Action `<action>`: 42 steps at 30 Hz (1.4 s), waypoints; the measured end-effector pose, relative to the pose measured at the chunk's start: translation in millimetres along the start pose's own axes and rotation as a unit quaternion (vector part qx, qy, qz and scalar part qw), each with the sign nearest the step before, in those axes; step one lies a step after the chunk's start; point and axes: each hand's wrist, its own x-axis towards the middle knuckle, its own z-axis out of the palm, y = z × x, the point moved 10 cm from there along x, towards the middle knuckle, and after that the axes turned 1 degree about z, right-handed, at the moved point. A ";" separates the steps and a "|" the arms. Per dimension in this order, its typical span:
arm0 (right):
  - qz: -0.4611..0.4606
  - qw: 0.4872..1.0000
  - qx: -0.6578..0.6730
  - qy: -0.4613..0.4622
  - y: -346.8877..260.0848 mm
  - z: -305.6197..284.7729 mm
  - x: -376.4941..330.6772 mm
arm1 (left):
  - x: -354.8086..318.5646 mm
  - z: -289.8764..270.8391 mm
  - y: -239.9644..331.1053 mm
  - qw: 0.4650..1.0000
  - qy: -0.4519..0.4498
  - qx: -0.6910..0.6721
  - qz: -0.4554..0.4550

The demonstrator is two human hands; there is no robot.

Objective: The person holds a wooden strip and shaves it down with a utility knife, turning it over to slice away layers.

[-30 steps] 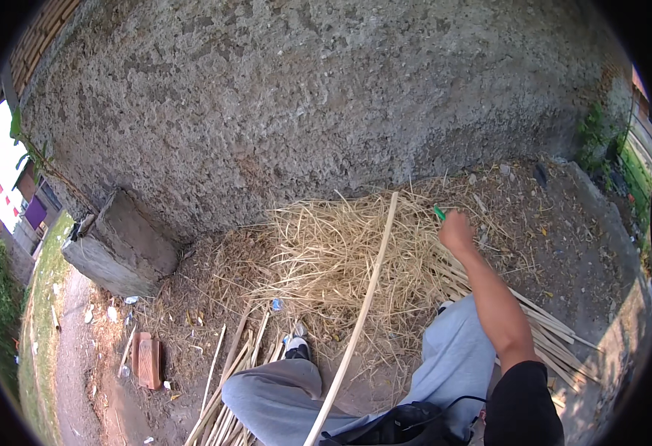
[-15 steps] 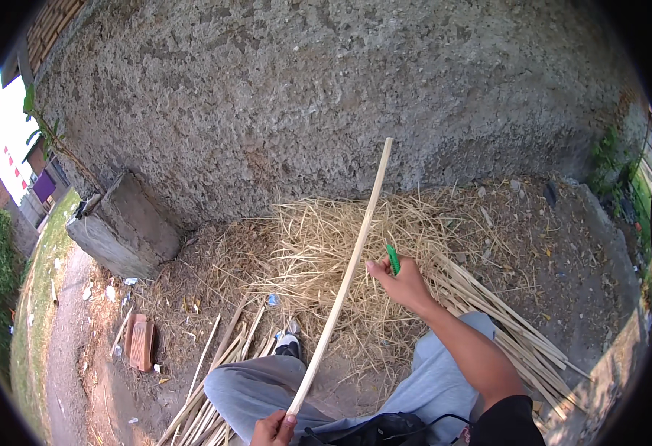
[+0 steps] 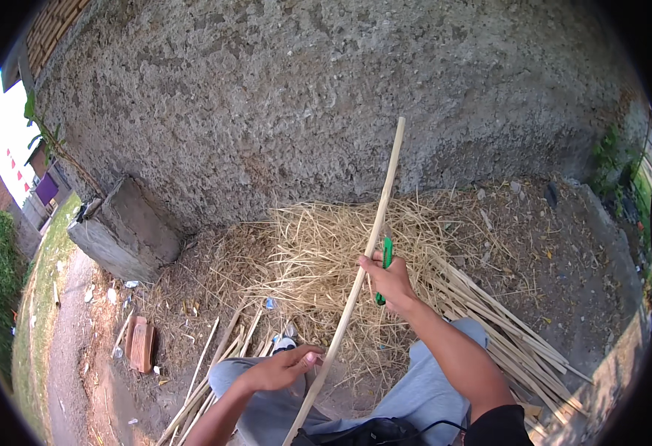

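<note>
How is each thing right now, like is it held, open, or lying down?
Pale strip: slanting, unbroken where visible
Green tool: gripped
Left hand: loosely open beside the strip; contact unclear
Right hand: closed around the tool, thumb over the strip
Shavings: loose, heaped
Right-side strips: lying loosely stacked
Reddish block: lying down
</note>
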 end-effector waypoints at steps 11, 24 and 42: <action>0.018 0.993 0.033 0.115 -8.5 -59.1 38.1 | 62.6 15.8 0.5 0.901 -0.104 -0.421 -0.004; -0.002 0.996 -0.048 0.069 -29.4 -61.1 29.3 | 45.0 28.4 -4.9 0.939 -0.011 -0.333 -0.083; -0.147 0.844 -0.502 -0.120 -17.9 37.2 -44.6 | 66.5 -23.8 -17.0 0.953 0.257 -0.162 -0.009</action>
